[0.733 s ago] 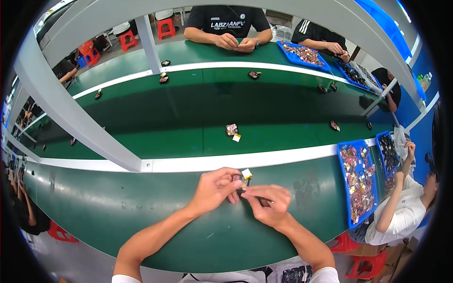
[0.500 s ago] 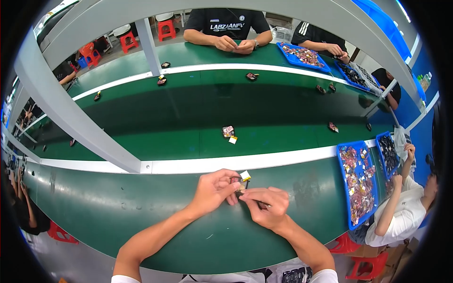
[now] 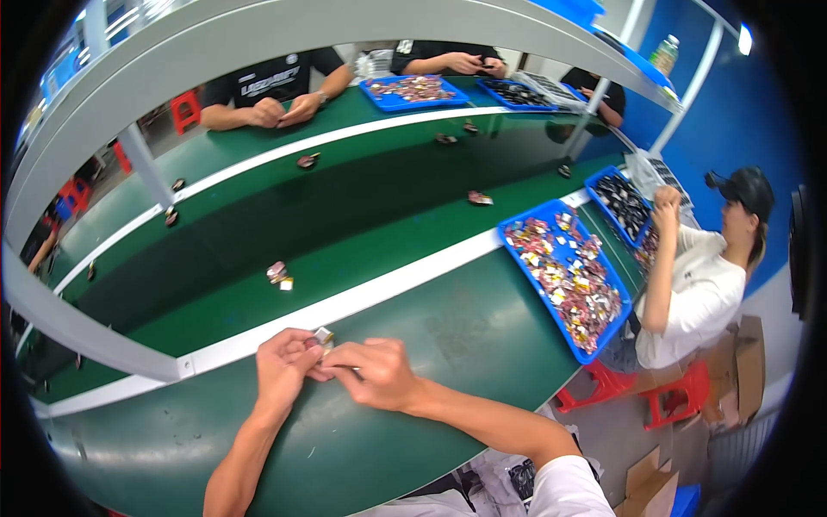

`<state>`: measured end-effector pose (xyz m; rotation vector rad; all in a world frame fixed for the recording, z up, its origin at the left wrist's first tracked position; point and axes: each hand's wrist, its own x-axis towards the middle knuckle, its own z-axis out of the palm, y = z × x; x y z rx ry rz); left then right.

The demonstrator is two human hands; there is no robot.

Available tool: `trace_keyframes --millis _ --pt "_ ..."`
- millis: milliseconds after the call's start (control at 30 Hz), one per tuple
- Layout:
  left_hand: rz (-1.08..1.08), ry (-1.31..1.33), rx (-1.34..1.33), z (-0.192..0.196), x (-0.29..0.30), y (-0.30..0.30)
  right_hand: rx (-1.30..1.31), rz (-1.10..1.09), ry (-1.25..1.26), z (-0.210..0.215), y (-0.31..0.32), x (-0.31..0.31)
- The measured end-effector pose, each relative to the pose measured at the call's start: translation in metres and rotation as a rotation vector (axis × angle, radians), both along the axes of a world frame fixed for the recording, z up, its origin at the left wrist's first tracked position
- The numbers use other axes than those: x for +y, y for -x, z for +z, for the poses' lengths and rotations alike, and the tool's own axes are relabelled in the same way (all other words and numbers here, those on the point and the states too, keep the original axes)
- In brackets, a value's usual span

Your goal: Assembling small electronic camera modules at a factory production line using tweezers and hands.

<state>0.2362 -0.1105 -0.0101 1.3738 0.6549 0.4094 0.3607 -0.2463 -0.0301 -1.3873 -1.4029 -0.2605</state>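
**Tight two-handed work above the green workbench [image 3: 448, 345]**

From my remote seat I see the left hand [image 3: 287, 362] gripping a small electronic assembly [image 3: 316, 342] between thumb and fingers, just above the bench top and near the white rail [image 3: 388, 293]. A pale tab [image 3: 323, 333] sticks out past the fingertips on the far side. The right hand [image 3: 376, 370] closes on a slim dark tool [image 3: 350, 368], its fingers right up against the left hand's; I can't make out the tool's kind or its working tip.

My main worry is a skid: the part is tiny and the left hand has little to hold, so a hard push could send the tip into a finger or scratch the part. The tab bothers me too, since it juts out unsupported and a twist might crease or tear it. If the pinch slackens, the part could drop to the bench, or hop the rail onto the dark green belt [image 3: 379, 220], where a similar assembly [image 3: 276, 272] lies. The blue tray [image 3: 544, 300] of loose parts sits well apart to the right.
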Motion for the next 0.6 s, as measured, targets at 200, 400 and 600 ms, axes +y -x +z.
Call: trace_keyframes --millis 200,400,600 --pt "-0.018 -0.110 0.077 0.012 -0.003 -0.004 0.125 0.037 -0.024 0.003 -0.001 -0.001" --pt "0.013 -0.218 0.078 0.019 0.009 -0.006 0.105 0.017 -0.128 0.005 -0.004 0.000" --pt "0.216 -0.409 0.035 0.028 0.092 0.015 0.092 0.007 -0.200 0.010 -0.002 -0.002"
